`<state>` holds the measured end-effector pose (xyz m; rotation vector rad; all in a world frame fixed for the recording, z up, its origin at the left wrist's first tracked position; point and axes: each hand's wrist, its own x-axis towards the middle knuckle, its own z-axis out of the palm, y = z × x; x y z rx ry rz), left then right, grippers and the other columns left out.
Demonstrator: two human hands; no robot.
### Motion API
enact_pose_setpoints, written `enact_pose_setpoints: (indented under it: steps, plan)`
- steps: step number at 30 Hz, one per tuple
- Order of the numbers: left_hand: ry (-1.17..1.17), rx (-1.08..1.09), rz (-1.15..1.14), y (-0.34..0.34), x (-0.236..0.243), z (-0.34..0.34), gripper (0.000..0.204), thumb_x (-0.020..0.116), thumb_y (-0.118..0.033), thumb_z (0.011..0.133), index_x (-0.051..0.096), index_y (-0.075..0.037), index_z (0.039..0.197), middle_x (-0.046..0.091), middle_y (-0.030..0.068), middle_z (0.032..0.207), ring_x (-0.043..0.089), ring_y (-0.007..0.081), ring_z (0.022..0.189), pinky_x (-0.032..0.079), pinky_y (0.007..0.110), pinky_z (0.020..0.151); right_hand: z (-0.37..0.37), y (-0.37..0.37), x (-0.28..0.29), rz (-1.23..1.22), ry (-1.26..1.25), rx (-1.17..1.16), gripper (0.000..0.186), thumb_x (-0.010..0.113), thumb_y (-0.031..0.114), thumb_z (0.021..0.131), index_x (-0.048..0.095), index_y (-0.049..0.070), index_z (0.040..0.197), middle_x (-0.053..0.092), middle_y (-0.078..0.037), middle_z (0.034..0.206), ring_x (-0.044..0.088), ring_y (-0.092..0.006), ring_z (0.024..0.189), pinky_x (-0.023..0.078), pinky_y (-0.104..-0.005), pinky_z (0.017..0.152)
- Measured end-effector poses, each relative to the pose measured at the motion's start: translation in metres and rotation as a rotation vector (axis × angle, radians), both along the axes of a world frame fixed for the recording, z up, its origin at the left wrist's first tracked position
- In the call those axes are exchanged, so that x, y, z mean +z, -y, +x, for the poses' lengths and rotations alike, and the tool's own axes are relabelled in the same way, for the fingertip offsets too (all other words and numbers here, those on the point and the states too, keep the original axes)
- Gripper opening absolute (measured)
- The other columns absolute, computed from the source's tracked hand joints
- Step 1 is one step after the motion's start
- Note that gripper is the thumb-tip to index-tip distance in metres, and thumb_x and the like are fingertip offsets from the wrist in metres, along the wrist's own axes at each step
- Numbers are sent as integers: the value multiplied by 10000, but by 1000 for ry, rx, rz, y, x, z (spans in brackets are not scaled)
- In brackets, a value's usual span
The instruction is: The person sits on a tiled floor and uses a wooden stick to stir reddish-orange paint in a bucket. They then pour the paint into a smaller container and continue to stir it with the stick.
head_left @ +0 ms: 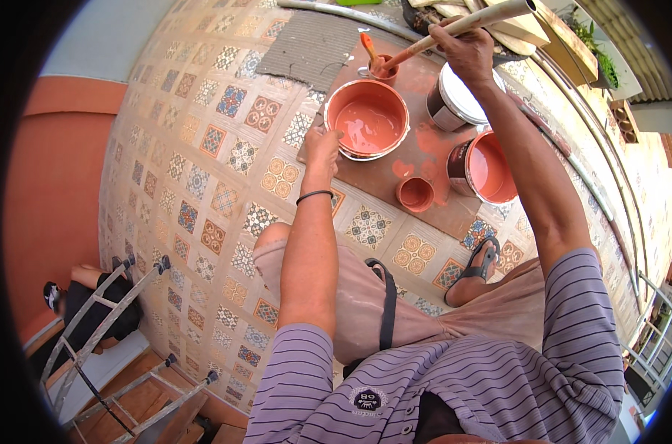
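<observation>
My left hand [323, 152] is closed on the near left rim of a bucket [368, 118] with reddish-orange paint inside. Raised at the upper right, my right hand [465, 55] grips a pale pipe [491, 15] held at a slant. The pipe's paint-coated lower end reaches a small mug [384, 72], in which a paintbrush [368, 46] with an orange handle stands. Whether the pipe tip is inside the mug or just behind it, I cannot tell. Beside my right forearm are an open paint bucket [490, 169] and a white-lidded bucket [462, 96]. A small paint cup [415, 194] sits nearer me.
A paint-stained brown board [373, 181] lies under the containers on the patterned tile floor [225, 170]. Long pipes [610, 200] run along the right. At lower left stands a ladder [102, 311], with a person in dark clothes [114, 314] behind it.
</observation>
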<state>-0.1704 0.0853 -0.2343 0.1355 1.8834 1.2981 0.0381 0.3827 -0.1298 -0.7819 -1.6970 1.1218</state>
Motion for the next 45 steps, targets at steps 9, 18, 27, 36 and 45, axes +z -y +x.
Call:
enact_pose_setpoints:
  steps: [9,18,27,36,45]
  plan:
    - [35,18,-5,5,28,9,282,808,-83,916,568,-64,1061,633,96,925,711,255,767,567,405,588,20,10,4,-50,-40,-30,199,900,137,999,830,-21,1096,822,-90,941,793,-159,855,667,-294,772]
    - [114,102,41,6,18,5,324,811,-131,915,685,72,1133,754,156,1009,744,241,783,608,407,634,90,70,86,-146,-306,-119,192,880,82,977,790,-60,1070,822,-184,929,847,-273,801,743,-364,736]
    - [223,224,75,1,50,18,530,659,-398,1080,689,31,1390,760,181,1240,803,316,992,692,479,755,-14,104,36,-286,271,191,283,877,271,996,842,-9,1009,781,-63,779,730,-138,679,597,-374,635]
    - [244,269,23,9,74,27,627,599,-461,1149,579,-22,1597,659,246,1525,713,389,1289,611,597,1023,68,67,62,-407,554,287,618,867,398,1027,738,-71,1408,830,-151,1090,800,-203,980,658,-346,776]
    - [152,370,5,0,65,22,781,689,-412,1111,447,47,1695,451,291,1737,458,409,1604,376,633,1262,311,35,36,-414,331,-637,528,797,397,1068,763,-95,1259,817,-167,1078,800,-211,922,650,-306,820]
